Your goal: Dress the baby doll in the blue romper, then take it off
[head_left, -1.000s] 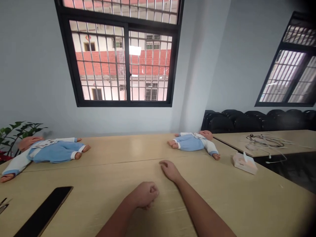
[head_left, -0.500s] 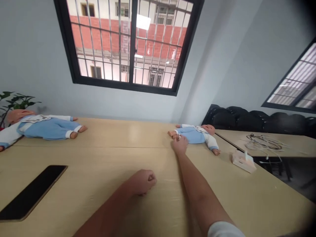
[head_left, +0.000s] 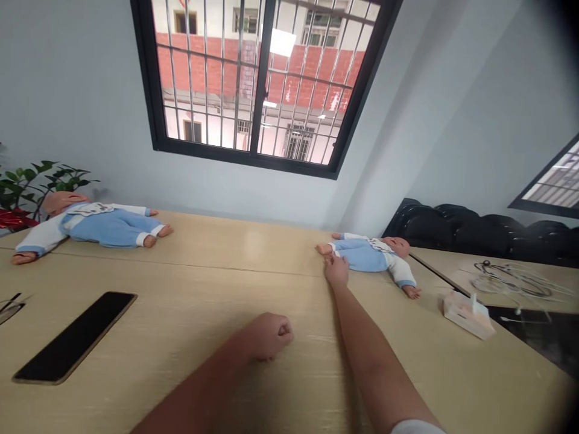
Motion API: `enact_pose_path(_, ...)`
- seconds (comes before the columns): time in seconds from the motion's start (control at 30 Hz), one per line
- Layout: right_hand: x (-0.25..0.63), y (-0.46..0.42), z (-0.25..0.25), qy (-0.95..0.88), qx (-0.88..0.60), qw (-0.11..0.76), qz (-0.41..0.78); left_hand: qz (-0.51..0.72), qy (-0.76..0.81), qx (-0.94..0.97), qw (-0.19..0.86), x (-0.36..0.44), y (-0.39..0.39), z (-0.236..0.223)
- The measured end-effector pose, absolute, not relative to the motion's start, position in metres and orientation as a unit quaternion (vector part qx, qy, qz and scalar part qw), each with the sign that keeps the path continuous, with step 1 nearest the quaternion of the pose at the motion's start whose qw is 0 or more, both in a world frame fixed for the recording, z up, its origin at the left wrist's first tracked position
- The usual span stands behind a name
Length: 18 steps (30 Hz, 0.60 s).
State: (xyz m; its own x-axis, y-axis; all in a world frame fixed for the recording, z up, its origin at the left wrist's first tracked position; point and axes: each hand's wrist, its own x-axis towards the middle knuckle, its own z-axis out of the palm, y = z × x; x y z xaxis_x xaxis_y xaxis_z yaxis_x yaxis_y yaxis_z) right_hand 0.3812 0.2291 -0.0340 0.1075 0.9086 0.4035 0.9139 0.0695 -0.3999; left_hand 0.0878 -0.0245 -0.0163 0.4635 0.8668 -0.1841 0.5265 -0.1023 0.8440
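Note:
A baby doll [head_left: 362, 258] in a blue and white outfit lies on its back at the far right of the table, head to the right. My right hand [head_left: 337, 270] reaches out to it, with fingers closed around the lower part of its near leg; that foot is mostly hidden by the hand. Closer in, my left hand [head_left: 270, 336] rests on the table in a loose fist, and nothing shows in it. Another baby doll [head_left: 106, 226], dressed alike, lies at the far left, away from both hands.
A dark phone-shaped slab [head_left: 76, 337] lies on the left of the table, with part of a pair of glasses [head_left: 9, 308] beside it. At right stand a tissue box [head_left: 468, 314], tangled cables [head_left: 511, 280] and black chairs [head_left: 452, 228]. A plant [head_left: 27, 181] is behind the left doll.
The camera view has swung slightly left, so the scene sits further right and the glasses have come into view. My right hand stays at the doll's leg; my left fist keeps its shape.

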Motion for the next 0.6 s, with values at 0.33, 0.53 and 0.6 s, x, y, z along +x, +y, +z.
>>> enact_pose_path(0.33,0.353,0.164,-0.031,-0.737,-0.603,0.306,0.018,0.169,0.487,0.724,0.459,0.087,-0.024,-0.022)
enact_pose_path(0.53,0.324,0.104,-0.035,-0.790,-0.483,0.362,0.109,0.231,0.424,0.833,0.272,0.087,-0.031,-0.008)
enact_pose_path(0.6,0.314,0.081,-0.034,-0.804,-0.445,0.372,0.133,0.279,0.425,0.838,0.198,0.087,-0.032,-0.001)
